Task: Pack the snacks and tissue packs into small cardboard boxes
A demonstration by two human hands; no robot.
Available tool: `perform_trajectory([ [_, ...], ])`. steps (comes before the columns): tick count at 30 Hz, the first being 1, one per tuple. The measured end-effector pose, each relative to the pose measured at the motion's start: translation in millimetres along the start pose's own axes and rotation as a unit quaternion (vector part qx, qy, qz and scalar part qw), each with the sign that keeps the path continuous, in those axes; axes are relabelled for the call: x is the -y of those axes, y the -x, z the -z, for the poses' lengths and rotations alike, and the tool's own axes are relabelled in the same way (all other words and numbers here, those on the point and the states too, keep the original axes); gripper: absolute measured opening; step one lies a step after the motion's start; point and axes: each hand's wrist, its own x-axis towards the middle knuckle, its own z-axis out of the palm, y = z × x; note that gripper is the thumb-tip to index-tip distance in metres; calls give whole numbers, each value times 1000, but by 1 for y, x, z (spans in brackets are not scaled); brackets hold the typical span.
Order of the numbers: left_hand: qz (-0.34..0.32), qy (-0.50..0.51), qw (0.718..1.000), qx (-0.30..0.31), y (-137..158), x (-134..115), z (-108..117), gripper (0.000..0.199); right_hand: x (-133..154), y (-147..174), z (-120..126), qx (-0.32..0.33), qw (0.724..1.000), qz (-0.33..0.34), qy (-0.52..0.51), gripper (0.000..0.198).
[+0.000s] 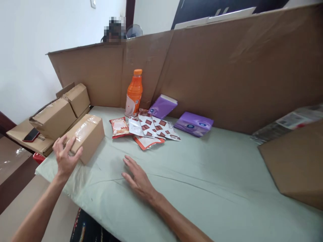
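My left hand (66,154) rests with spread fingers against the near end of a taped cardboard box (92,136) at the table's left edge. Over the green tablecloth (202,174), my right hand (137,176) is open and holds nothing. Beyond it lie a red-and-white snack bag (120,127) and several white pouches with brown squares (153,127), partly on top of an orange-edged packet (147,142). An orange drink bottle (134,92) stands upright behind them. Two purple tissue packs (164,106) are to the right, one leaning on the cardboard wall.
A tall cardboard wall (214,74) closes off the back. More cardboard boxes (54,116) stand at the left, with a phone (31,134) beside them. A large box (295,164) and clear plastic wrapping (287,121) occupy the right end. A person (114,30) is behind the wall.
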Motion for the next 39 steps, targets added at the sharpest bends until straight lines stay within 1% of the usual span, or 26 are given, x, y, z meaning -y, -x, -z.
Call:
perform_trajectory([
  [2,26,-7,1000,7,-36,3,-39,38,0,6,-3,5,999,5,32,47],
  [5,51,-16,998,15,-91,0,-98,46,0,10,-4,-10,998,10,67,43],
  [7,66,-23,997,25,-122,-3,-132,50,-3,11,-6,-15,996,24,83,41],
  [9,84,-31,995,35,-148,-5,-158,53,-8,12,-10,-19,995,39,90,38],
  [12,110,-48,992,49,-175,-7,-182,56,-17,15,-17,-43,994,52,81,33],
  [15,125,-65,988,57,-187,-8,-190,61,-21,16,-20,-58,995,56,59,30],
  [17,127,-70,988,61,-183,-8,-187,74,-20,12,-17,-50,996,53,50,30],
  [18,127,-68,988,63,-176,-8,-183,81,-19,10,-15,-43,997,51,47,30],
  [20,124,-52,988,75,-154,-11,-172,91,-13,5,-11,-33,997,45,44,31],
  [24,111,15,985,131,-89,-12,-140,91,0,-7,-8,-36,998,35,48,30],
  [26,101,47,981,159,-61,-2,-129,89,0,-16,-6,-25,997,39,63,25],
  [27,97,52,981,162,-50,6,-127,87,-1,-21,-2,-19,996,45,76,23],
  [28,73,46,982,168,-40,13,-125,85,-4,-25,5,-18,994,52,91,21],
  [29,40,45,983,172,-30,21,-124,82,-7,-28,15,-24,992,61,109,20],
  [31,-15,34,979,199,-9,32,-121,77,-13,-27,48,-72,984,67,151,20],
  [32,-32,19,979,202,3,35,-118,74,-17,-24,71,-109,977,64,174,21],
  [34,-65,-21,971,228,31,34,-107,71,-27,-11,127,-199,953,37,224,26],
  [36,-108,-52,964,239,63,25,-93,66,-42,7,193,-285,915,-12,285,31],
  [38,-159,-63,959,227,95,8,-79,59,-60,27,257,-352,862,-88,355,37],
  [39,-185,-61,957,217,110,-3,-72,56,-69,36,285,-380,830,-137,385,43],
])
